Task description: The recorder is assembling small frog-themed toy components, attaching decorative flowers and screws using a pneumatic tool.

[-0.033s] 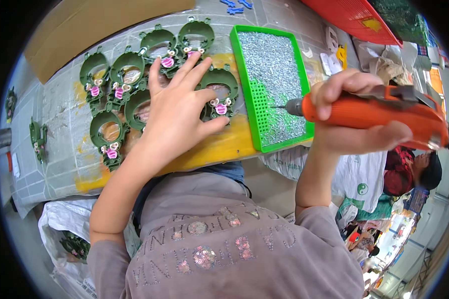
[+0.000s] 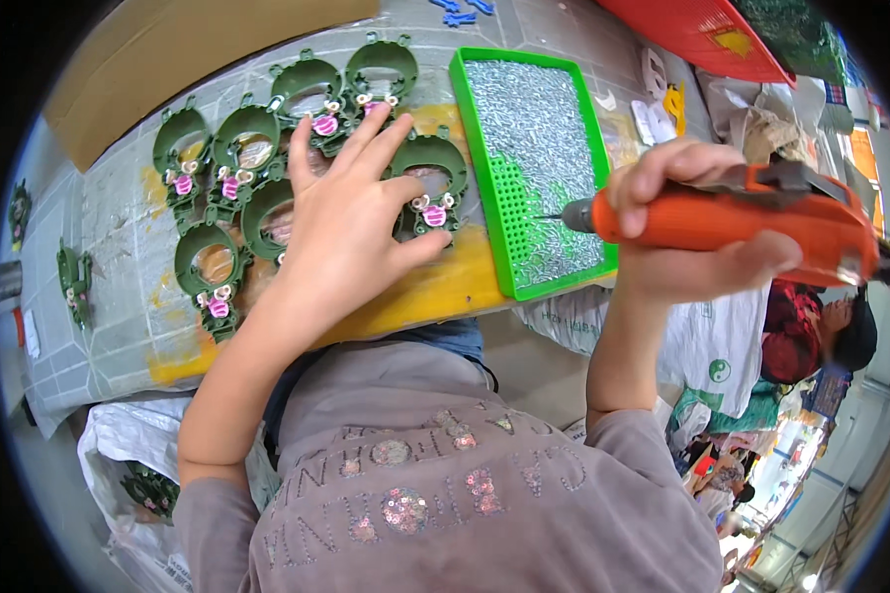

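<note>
The person's left forearm [image 2: 242, 376] slants up and rightward from a bent elbow [image 2: 213, 460] to the left hand [image 2: 346, 212], its back facing up, fingers [image 2: 364, 136] spread wide, thumb stretched right. The right forearm [image 2: 625, 356] rises almost straight to the right hand [image 2: 667, 269], raised and gripping, fingers curled over, thumb pointing right.

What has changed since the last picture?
Very little: the orange power tool, green tray and green parts sit slightly further left in the picture, perhaps partly from camera movement. Nothing was taken hold of or let go. The right hand still grips the tool; the left hand stays spread over the parts.
</note>
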Available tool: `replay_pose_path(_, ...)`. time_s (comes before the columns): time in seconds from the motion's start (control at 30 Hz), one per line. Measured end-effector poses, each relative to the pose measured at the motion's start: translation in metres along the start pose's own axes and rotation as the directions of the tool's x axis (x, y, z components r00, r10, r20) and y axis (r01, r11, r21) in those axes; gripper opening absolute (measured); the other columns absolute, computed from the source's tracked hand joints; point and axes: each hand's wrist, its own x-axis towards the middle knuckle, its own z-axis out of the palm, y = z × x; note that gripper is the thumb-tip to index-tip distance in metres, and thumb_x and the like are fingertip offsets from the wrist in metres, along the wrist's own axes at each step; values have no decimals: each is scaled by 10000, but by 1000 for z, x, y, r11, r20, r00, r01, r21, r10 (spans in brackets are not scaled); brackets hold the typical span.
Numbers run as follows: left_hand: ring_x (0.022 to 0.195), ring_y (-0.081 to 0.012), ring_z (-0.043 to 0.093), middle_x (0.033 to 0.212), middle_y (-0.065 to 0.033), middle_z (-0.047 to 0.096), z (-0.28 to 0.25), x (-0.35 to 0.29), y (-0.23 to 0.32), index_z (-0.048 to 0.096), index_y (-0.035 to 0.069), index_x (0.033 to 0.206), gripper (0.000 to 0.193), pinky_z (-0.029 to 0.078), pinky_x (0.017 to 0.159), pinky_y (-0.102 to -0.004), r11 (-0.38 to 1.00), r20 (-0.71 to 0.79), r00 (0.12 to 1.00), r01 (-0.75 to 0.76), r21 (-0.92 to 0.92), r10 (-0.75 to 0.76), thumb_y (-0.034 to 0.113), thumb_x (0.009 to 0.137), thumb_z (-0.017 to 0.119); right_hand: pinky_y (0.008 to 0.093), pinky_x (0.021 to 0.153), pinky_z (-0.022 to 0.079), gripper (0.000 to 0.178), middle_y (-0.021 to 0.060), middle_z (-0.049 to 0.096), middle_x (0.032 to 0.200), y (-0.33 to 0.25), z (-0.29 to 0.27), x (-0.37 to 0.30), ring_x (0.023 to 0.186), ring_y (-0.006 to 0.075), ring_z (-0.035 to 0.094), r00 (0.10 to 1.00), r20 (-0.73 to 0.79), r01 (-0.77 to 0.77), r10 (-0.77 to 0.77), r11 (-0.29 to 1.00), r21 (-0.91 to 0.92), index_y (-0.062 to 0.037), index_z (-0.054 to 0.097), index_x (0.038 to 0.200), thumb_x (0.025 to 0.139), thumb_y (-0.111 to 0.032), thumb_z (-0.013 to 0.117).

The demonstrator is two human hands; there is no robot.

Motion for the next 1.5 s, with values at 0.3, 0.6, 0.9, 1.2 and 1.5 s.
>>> replay_pose_path(0.3, 1400, -257, 282, 1443, -100, 425, -3, 3, 5, 719, 82, 957, 371, 48, 1091, -608, 995, 73, 997, 7, 100, -14, 344, 698, 766, 278, 430, 395, 851, 132, 539, 683, -14, -1, -37, 428, 145, 464, 956, -144, -275, 254, 950, -149, -19, 478, 878, 726, -854, 419)
replay_pose_path(0.6, 1381, -281, 313, 1404, -153, 457, 0, 2, 4, 719, 92, 943, 365, 59, 1081, -627, 988, 50, 998, -40, 151, 33, 357, 694, 756, 283, 445, 417, 870, 143, 543, 698, -8, -5, -48, 464, 153, 490, 958, -125, -278, 259, 944, -178, -14, 477, 909, 718, -861, 415)
replay_pose_path(0.9, 1414, -257, 253, 1465, -90, 400, -4, 4, 6, 702, 105, 1033, 429, 46, 1090, -606, 985, 117, 993, -20, 170, 0, 371, 703, 765, 296, 461, 428, 858, 136, 540, 687, -7, -10, -46, 453, 163, 484, 973, -67, -224, 219, 972, -71, -17, 490, 912, 732, -852, 408)
replay_pose_path(1.2, 1412, -323, 233, 1476, -79, 374, -15, 6, 35, 632, 197, 1186, 575, 124, 1101, -563, 975, 66, 983, -157, -159, 169, 385, 664, 783, 310, 605, 429, 780, 97, 546, 912, -52, 0, 8, 595, 167, 537, 875, 480, -151, 56, 975, 162, -34, 513, 1118, 758, -724, 571)
replay_pose_path(1.5, 1342, -308, 361, 1327, -51, 545, -22, -1, 32, 712, 146, 769, 111, 237, 1063, -477, 952, -96, 986, -154, -263, 133, 153, 672, 766, 298, 626, 423, 736, 91, 536, 904, -44, 14, 12, 602, 170, 535, 823, 568, -87, -5, 987, 134, -47, 501, 1093, 754, -691, 605)
